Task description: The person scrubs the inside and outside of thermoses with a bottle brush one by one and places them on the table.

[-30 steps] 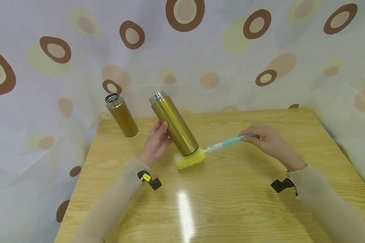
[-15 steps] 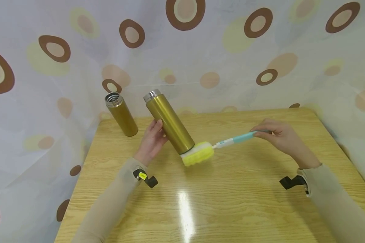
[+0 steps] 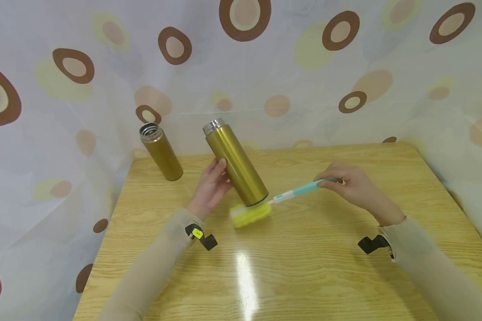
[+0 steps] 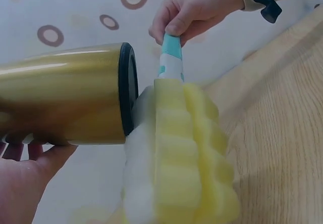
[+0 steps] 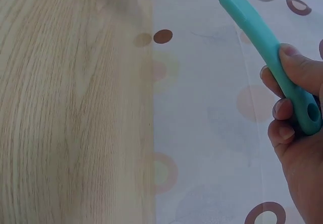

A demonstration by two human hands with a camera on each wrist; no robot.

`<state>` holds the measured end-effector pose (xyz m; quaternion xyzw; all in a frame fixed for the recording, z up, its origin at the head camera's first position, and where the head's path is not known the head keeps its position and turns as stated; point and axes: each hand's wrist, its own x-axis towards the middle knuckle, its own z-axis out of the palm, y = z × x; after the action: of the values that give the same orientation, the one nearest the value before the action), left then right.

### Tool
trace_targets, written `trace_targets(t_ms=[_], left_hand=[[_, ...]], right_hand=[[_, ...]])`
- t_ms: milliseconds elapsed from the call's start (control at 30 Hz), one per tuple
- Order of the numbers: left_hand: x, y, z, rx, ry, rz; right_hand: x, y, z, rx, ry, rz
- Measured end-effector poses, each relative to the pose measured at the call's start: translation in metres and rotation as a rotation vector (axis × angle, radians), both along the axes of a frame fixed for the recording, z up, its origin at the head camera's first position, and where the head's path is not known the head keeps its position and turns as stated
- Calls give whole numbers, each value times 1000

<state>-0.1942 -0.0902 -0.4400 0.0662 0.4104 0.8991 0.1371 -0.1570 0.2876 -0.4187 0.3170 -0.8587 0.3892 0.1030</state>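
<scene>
My left hand (image 3: 212, 187) grips a gold thermos bottle (image 3: 238, 165) around its lower half, tilted above the table with its lidless steel neck up and to the left. In my right hand (image 3: 351, 187) is the turquoise and white handle of a bottle brush (image 3: 301, 190), pinched near its end. The brush's yellow and white sponge head (image 4: 174, 158) lies against the black-rimmed base of the bottle in the left wrist view. Thumb and fingers wrap the handle (image 5: 262, 37) in the right wrist view.
A second gold thermos bottle (image 3: 162, 152), lidless, stands upright at the back left of the wooden table (image 3: 305, 267). A patterned curtain (image 3: 241, 80) hangs behind the table and along both sides.
The brush moved right along the bottle's base, then back left, with the right hand. The bottle shifted left, then right again in the left hand.
</scene>
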Motion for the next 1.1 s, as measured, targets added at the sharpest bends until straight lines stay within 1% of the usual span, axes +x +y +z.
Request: trace_targets(t_ms=[100, 200, 267, 367, 467, 567, 633, 700, 767, 867, 933, 1000, 1100], left_hand=[[0, -2, 3, 6, 9, 8], [-1, -8, 5, 11, 31, 40], [-4, -14, 6, 15, 58, 62], [-8, -23, 7, -12, 89, 103], [-13, -32, 7, -122, 128, 146], [-18, -41, 6, -272, 155, 201], [-22, -45, 5, -353, 160, 241], [-25, -48, 2, -411, 153, 282], [-27, -50, 0, -452, 142, 321], [-29, -53, -5, -496, 130, 365], [-31, -55, -9, -537, 121, 384], [-33, -55, -11, -576, 118, 398], [-36, -56, -14, -620, 117, 428]], right_hand=[[-1, 1, -3, 26, 34, 57], [-1, 8, -7, 63, 54, 97], [0, 15, -8, 84, 51, 101], [4, 27, -9, 96, 10, 63], [7, 42, -8, 100, -21, 5], [10, 56, -8, 102, -36, -25], [11, 65, -8, 98, -54, -34], [14, 73, -11, 100, -91, -55], [18, 77, -16, 106, -139, -95], [26, 80, -29, 101, -217, -147], [31, 81, -38, 95, -245, -170], [35, 82, -46, 80, -262, -177], [40, 85, -53, 48, -280, -185]])
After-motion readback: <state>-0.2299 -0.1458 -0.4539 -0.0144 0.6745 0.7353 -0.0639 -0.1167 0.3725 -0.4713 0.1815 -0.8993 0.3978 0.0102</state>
